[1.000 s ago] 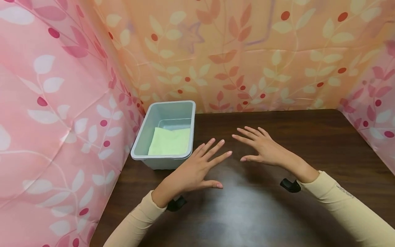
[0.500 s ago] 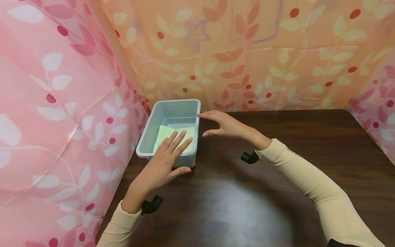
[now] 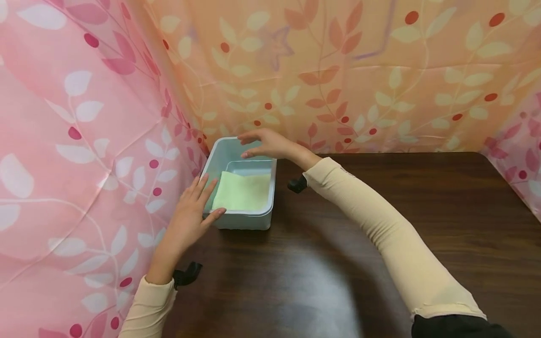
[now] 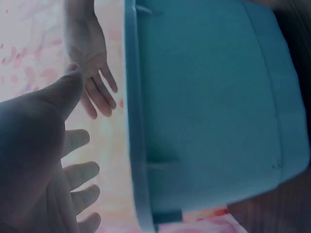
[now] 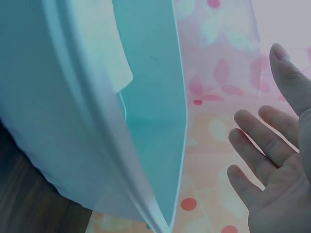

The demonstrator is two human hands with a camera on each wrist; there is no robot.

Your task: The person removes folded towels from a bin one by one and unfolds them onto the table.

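Apparently at the approach, left hand (image 3: 186,218) near and right hand (image 3: 270,143) far, both loosely spread and empty, next needed to grip the tub (image 3: 245,222).

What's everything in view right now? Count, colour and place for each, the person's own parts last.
bin: one, grey-blue, left part of the table
sheet: one, pale green, inside the bin; material unclear
table: one, dark brown, under the bin
orange leaf-print fabric: one stretch, behind the table
pink leaf-print fabric: two stretches, left and right sides
wrist devices: two, black, one at each wrist
sleeves: two, cream, on the forearms
left hand: one, bare, at the bin's near left corner
right hand: one, bare, above the bin's far part
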